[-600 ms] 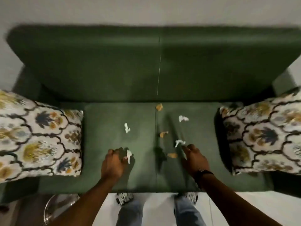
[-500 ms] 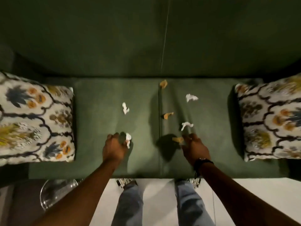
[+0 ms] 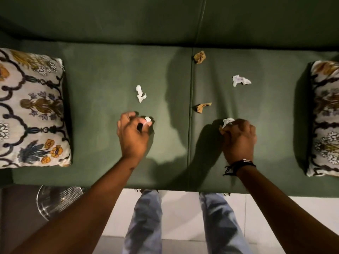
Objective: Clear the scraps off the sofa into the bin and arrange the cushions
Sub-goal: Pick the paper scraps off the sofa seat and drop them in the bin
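On the green sofa seat [image 3: 102, 74], my left hand [image 3: 133, 135] is closed around a small white paper scrap [image 3: 147, 119] held at its fingertips. My right hand [image 3: 238, 139] grips a brown scrap [image 3: 221, 128] and pinches a white scrap [image 3: 228, 121] at its fingertips. Loose on the seat lie a white scrap [image 3: 140, 93] above my left hand, a brown scrap [image 3: 202, 107] by the centre seam, a brown scrap [image 3: 199, 57] near the backrest, and a white scrap [image 3: 240, 80] further right. Patterned cushions lie at the left end [image 3: 31, 109] and the right end [image 3: 324, 118].
A wire-mesh metal bin [image 3: 56, 200] stands on the floor at the sofa's front left, partly behind my left forearm. My legs in blue jeans [image 3: 145, 222] stand on pale floor tiles just before the seat's front edge.
The camera has dropped closer to the seat. My right hand picked up the brown scrap and reached the white scrap beyond it. My left hand still holds its white scrap.
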`<move>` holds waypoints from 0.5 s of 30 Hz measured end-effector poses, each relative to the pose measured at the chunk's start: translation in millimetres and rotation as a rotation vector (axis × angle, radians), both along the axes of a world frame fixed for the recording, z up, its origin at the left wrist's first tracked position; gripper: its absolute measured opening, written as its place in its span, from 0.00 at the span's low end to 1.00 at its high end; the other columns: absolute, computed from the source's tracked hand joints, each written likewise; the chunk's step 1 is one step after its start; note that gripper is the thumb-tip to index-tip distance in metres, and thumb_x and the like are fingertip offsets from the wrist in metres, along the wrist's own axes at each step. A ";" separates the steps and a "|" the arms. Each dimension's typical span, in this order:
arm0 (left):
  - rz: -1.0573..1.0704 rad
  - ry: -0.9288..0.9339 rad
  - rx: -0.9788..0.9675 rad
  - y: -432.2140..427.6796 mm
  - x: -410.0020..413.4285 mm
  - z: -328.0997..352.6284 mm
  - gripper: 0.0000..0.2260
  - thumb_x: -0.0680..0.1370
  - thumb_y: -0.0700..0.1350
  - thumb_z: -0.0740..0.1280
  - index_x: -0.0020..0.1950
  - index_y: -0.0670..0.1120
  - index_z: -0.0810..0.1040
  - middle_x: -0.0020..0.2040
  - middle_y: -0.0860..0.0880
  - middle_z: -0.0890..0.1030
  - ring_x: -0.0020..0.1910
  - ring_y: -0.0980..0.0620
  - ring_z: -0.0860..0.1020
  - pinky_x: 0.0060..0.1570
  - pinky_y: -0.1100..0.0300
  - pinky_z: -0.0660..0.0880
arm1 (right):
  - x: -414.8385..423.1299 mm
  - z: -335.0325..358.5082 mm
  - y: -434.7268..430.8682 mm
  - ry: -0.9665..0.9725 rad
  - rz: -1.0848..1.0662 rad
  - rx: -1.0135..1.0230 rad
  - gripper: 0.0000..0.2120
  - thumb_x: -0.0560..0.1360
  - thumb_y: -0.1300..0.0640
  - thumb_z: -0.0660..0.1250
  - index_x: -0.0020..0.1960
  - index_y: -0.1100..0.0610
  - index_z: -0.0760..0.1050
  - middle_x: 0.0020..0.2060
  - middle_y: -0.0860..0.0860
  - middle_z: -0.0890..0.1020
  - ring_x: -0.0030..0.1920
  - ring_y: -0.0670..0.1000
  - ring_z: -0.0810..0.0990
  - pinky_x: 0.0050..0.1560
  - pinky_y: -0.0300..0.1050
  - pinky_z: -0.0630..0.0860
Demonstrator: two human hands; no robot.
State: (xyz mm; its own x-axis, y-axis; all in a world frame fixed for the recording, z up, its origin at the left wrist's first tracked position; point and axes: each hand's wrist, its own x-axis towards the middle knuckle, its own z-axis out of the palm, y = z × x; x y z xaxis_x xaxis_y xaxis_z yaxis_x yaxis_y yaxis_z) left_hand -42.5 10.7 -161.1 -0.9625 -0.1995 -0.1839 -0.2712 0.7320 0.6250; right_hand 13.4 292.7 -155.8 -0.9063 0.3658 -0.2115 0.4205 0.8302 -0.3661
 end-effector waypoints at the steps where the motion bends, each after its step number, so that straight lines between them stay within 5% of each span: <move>1: 0.013 0.011 0.000 -0.4 -14.3 -0.1 0.03 0.73 0.45 0.72 0.42 0.46 0.83 0.58 0.41 0.77 0.60 0.43 0.74 0.61 0.56 0.66 | -7.4 2.7 6.4 -0.006 0.002 0.024 0.04 0.74 0.61 0.69 0.48 0.58 0.82 0.62 0.60 0.75 0.63 0.65 0.69 0.60 0.58 0.66; 4: 0.057 -0.014 0.019 3.1 -60.4 -6.1 0.04 0.72 0.45 0.73 0.41 0.45 0.82 0.59 0.40 0.76 0.61 0.42 0.73 0.61 0.58 0.66 | -26.8 -4.2 20.3 -0.132 0.097 0.028 0.04 0.73 0.60 0.70 0.47 0.56 0.82 0.66 0.58 0.73 0.67 0.63 0.66 0.64 0.60 0.63; 6: 0.084 -0.046 0.048 8.2 -83.7 -18.3 0.02 0.71 0.42 0.72 0.39 0.44 0.82 0.56 0.40 0.77 0.59 0.42 0.76 0.58 0.62 0.67 | -32.0 -15.1 22.1 -0.204 0.141 0.000 0.05 0.74 0.61 0.69 0.48 0.59 0.81 0.60 0.60 0.76 0.61 0.64 0.70 0.60 0.57 0.68; 9: 0.138 -0.046 0.150 15.6 -102.6 -36.1 0.07 0.69 0.33 0.70 0.34 0.43 0.79 0.51 0.38 0.79 0.53 0.42 0.82 0.55 0.56 0.78 | -32.3 -16.9 15.2 -0.163 0.119 -0.040 0.05 0.76 0.65 0.66 0.48 0.62 0.81 0.50 0.61 0.78 0.51 0.63 0.75 0.48 0.49 0.72; 12: 0.139 -0.008 0.181 18.2 -101.2 -41.7 0.16 0.67 0.32 0.65 0.29 0.53 0.71 0.44 0.39 0.84 0.47 0.42 0.83 0.52 0.51 0.80 | -34.3 -4.2 0.4 -0.023 0.064 -0.212 0.05 0.77 0.65 0.65 0.48 0.60 0.79 0.48 0.58 0.78 0.46 0.56 0.77 0.45 0.44 0.70; 15: 0.152 0.004 0.253 25.6 -85.1 -36.9 0.19 0.68 0.31 0.66 0.31 0.55 0.68 0.41 0.43 0.83 0.44 0.45 0.82 0.47 0.55 0.77 | -55.9 2.2 -12.4 -0.076 0.089 -0.326 0.19 0.77 0.62 0.66 0.65 0.53 0.67 0.47 0.53 0.79 0.46 0.52 0.78 0.46 0.46 0.75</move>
